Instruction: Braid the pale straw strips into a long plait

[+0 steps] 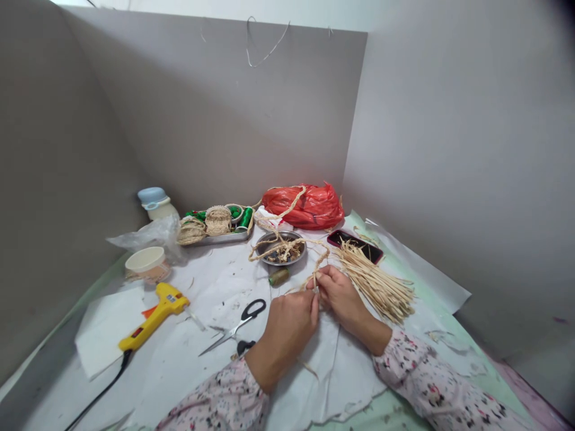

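Observation:
A long braided straw cord (322, 254) runs from my hands over the metal bowl (300, 258) and up onto the red plastic bag (314, 206). My right hand (344, 296) pinches the near end of the braid. Close against it, my left hand (290, 323) is closed on the straw strands at the same end, its fingertips mostly hidden. A bundle of loose straw (377, 281) lies right of my right hand. Black-handled scissors (233, 330) lie open just left of my left hand. A small thread spool (279, 276) sits beyond my hands.
On the left lie a yellow glue gun (155, 317) with its cord, a paper cup (148, 263) and a plastic bag (164, 236). A tray (220, 238) holds straw coils and green thread. Behind the straw is a phone (354, 244). Grey panels (224, 108) enclose the table.

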Tool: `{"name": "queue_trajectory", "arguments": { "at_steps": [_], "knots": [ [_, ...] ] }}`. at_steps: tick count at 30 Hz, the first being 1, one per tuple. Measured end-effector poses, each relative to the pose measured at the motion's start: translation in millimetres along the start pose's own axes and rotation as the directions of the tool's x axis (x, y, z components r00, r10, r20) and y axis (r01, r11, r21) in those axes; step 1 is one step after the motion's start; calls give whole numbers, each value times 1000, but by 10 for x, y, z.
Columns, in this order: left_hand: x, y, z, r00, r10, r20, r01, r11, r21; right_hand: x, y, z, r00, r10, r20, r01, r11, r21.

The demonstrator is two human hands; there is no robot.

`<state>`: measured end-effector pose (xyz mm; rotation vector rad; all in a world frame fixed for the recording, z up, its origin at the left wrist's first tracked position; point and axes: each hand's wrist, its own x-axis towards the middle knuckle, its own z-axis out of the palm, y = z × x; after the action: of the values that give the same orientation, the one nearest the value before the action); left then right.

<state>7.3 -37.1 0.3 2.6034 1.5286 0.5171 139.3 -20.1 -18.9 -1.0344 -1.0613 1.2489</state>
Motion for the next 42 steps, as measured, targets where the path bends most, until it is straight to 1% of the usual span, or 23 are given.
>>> {"name": "queue_trajectory", "arguments": {
  "at_steps": [2,4,7,9,10,12,14,15,16,18,20,22,24,25,27,30,32,34,37,39,40,41,42],
  "knots": [
    [-1,-7,10,1000,-4,-13,3,999,-33,29,33,-18,999,32,3,-33,997,73],
    [1,-12,5,999,-7,-37,3,994,-105,59,58,-43,999,51,-13,-50,994,98],
    [19,-23,-42,991,-48,-125,7,951,-308,87,65,-80,998,43,-47,-39,996,84],
    [42,-38,-92,971,-131,-202,19,878,-479,89,52,-94,998,50,-29,-48,996,77],
    [55,-49,-119,953,-185,-238,25,835,-550,84,41,-96,998,63,-12,-62,995,73],
    [84,-75,-164,912,-279,-301,27,773,-633,66,11,-89,996,90,19,-91,995,47],
    [113,-109,-186,875,-326,-358,28,772,-635,42,-24,-74,995,94,35,-94,996,-3],
    [127,-127,-185,866,-332,-373,33,784,-620,31,-41,-66,995,91,42,-90,996,-29],
    [140,-144,-175,867,-332,-372,43,793,-607,20,-55,-58,995,85,49,-82,995,-53],
    [162,-174,-129,896,-322,-307,70,783,-618,5,-74,-46,995,72,62,-66,994,-88],
    [177,-194,-60,943,-282,-176,96,738,-667,-2,-79,-37,996,55,76,-46,993,-113],
    [186,-202,11,981,-183,-61,84,689,-720,-4,-74,-31,994,33,102,-21,993,-117],
    [191,-205,62,995,-99,29,88,661,-745,0,-61,-32,991,22,129,-7,993,-117],
    [194,-206,77,995,-75,66,99,654,-750,3,-52,-35,990,21,137,-3,992,-129],
    [200,-213,86,991,-65,113,128,653,-746,12,-33,-50,991,16,135,9,984,-180],
    [215,-233,64,988,-76,133,149,665,-731,21,-15,-76,991,1,136,32,970,-240],
    [225,-244,38,983,-87,161,178,654,-735,20,-15,-86,989,-6,150,44,968,-247],
    [229,-246,11,966,-102,239,251,599,-761,13,-21,-90,987,-14,163,54,967,-249],
    [223,-234,-24,933,-110,342,353,465,-812,-2,-37,-86,982,-29,184,75,966,-247],
    [217,-224,-33,928,-119,353,371,391,-843,-11,-51,-84,976,-71,206,127,955,-269],
    [215,-222,-32,928,-138,346,373,372,-850,-15,-59,-85,971,-103,214,165,940,-299],
    [216,-222,-27,927,-166,337,376,371,-849,-17,-66,-87,966,-136,219,206,918,-338],
    [218,-225,-20,924,-197,326,379,389,-840,-19,-73,-90,961,-167,220,243,891,-385]
  ]
}}
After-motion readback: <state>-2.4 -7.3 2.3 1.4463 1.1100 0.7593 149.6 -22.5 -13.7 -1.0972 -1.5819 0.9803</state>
